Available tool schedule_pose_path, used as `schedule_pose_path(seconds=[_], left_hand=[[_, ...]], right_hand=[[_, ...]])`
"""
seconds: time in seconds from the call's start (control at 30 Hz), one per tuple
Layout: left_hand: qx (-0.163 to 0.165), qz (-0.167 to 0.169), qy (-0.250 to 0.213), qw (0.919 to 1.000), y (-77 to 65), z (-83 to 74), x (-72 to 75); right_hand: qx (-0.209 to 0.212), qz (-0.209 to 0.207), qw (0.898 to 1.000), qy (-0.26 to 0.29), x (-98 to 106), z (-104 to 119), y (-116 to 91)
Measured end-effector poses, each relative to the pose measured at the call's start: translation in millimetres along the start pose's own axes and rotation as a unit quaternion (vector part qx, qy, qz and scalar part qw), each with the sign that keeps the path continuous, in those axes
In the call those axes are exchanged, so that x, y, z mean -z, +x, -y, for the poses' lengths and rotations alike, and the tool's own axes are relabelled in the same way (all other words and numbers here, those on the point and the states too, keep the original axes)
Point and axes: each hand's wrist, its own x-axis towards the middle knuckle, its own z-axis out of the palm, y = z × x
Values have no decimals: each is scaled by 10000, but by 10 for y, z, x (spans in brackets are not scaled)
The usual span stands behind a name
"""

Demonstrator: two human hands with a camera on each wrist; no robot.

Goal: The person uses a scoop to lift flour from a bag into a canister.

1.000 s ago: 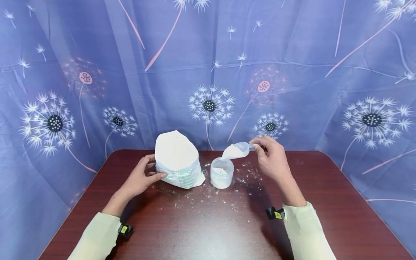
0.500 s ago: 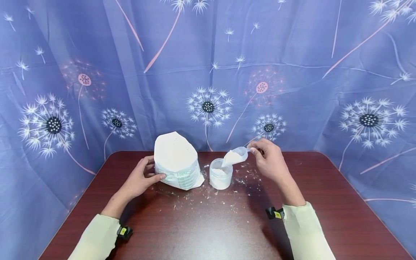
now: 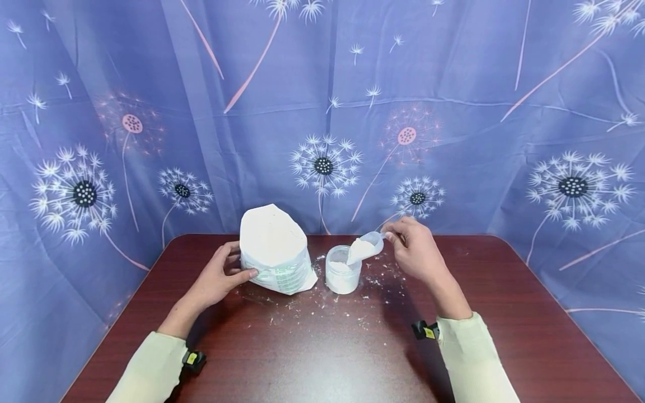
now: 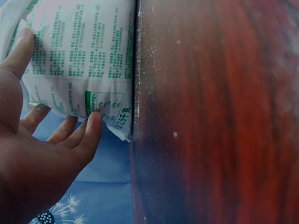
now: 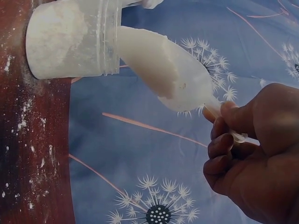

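My left hand [image 3: 214, 277] holds the side of a white bag [image 3: 288, 276] with green print, thumb at the front and fingers around the far side. The bag stands with its wide mouth facing up, white inside. To its right is a clear plastic jar [image 3: 342, 282], largely filled with white powder. My right hand [image 3: 417, 251] grips the handle of a translucent scoop [image 5: 194, 81] between thumb and curled fingers. Tilted down to the left, the scoop carries white powder [image 5: 149, 60], its lip at the jar's mouth in the right wrist view.
White powder specks are scattered over the dark red-brown table [image 3: 302, 347], mostly around the jar and bag. A blue curtain [image 3: 262, 145] with dandelion print hangs right behind the table's back edge.
My right hand has lowered the scoop and brought it slightly left, tipping it more steeply into the jar's mouth. My left hand and the bag have stayed in place.
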Motion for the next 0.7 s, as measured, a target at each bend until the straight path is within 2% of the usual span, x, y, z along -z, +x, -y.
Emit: schedule_pose_path(seconds=[0.7], left_hand=[[6,32,-50,10000,13,24,1]], right_hand=[[351,222,9988,-250,-58,68,13]])
